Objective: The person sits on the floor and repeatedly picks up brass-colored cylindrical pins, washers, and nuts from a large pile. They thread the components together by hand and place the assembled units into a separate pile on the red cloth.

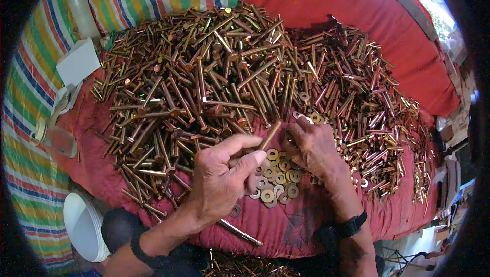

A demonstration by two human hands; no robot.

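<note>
My left hand (222,170) grips a brass-coloured bolt (271,133) between thumb and fingers, its free end tilted up and to the right. Just right of it, my right hand (314,147) is closed, its fingers curled down; whatever they hold is hidden. Below and between the hands lies a pile of flat round washers (278,179) on dark red cloth (245,233). A few more washers (316,118) show beyond the right hand's fingers. Past both hands rises a big heap of long hex-head bolts (204,78).
Shorter bolts (377,149) spread along the right. A lone rod-like bolt (241,232) lies near the front edge. At left are a clear jar (60,139), a white box (78,62) and stacked white bowls (84,226). Striped sheeting (35,175) and red cloth (352,1) wall the heap.
</note>
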